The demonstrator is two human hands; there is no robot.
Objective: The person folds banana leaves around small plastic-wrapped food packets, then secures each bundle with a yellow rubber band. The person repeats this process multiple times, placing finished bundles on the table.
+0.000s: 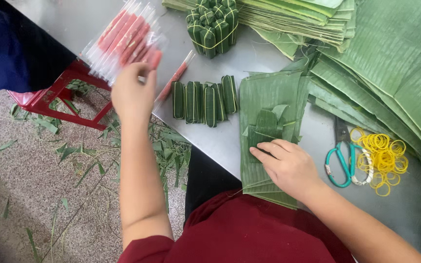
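Left hand (131, 92) was reaching out, fingers curled over the pile of clear-wrapped pink sticks (125, 41). Right hand (288, 165) lay flat, fingers together, pinning small leaf pieces (267, 124) on the banana leaf stack (261, 92), probably so they didn't curl. Finished wrapped rolls (204, 101) sat between both hands on the counter (249, 53).

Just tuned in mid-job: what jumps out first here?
Green leaves dominate, stacked over the table's right side. The left hand reaches for pink sticks in clear wrap at the table's edge, while the right hand presses a folded leaf. Yellow rubber bands lie beside teal scissors.
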